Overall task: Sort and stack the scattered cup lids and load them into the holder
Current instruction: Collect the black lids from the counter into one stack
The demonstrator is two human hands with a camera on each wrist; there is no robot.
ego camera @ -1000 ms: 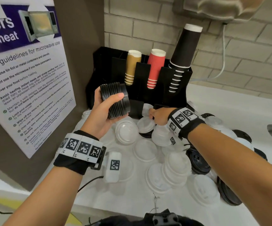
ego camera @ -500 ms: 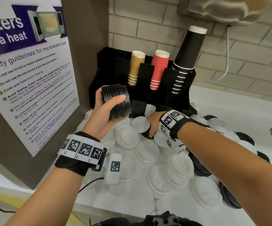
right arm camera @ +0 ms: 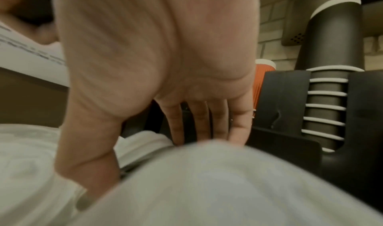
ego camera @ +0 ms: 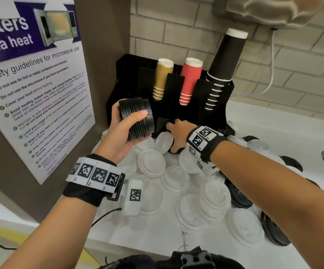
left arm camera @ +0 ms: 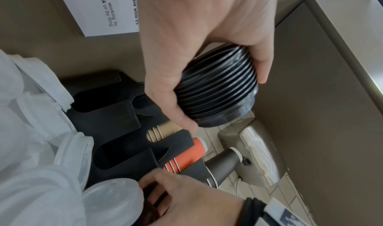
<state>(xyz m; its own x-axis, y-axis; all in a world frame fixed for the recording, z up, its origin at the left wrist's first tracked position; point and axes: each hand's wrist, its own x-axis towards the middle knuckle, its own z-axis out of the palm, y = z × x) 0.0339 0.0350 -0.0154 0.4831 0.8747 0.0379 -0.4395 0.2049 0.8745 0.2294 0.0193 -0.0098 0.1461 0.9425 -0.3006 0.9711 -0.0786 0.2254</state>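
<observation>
One stack of black lids [ego camera: 137, 118] stays clamped in the left hand [ego camera: 122, 133]; the right hand [ego camera: 178, 133] has slid back, fingers [right arm camera: 199, 123] extended onto a black lid just below the holder [ego camera: 213, 98], likely the stack's next addition.

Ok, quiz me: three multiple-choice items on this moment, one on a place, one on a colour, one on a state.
1. Where is the stack of black lids?
A. in the left hand
B. flat on the counter
C. inside the holder

2. What colour is the middle stack of cups in the holder?
A. blue
B. red
C. green

3. How are the fingers of the right hand?
A. fist around a paper cup
B. curled round the black stack
C. extended, reaching down among the lids

Key: 1 A, the left hand grips the stack raised beside the holder. 2 B, it is ribbed red between tan and black stacks. 3 C, the right wrist view shows straight fingers.
</observation>
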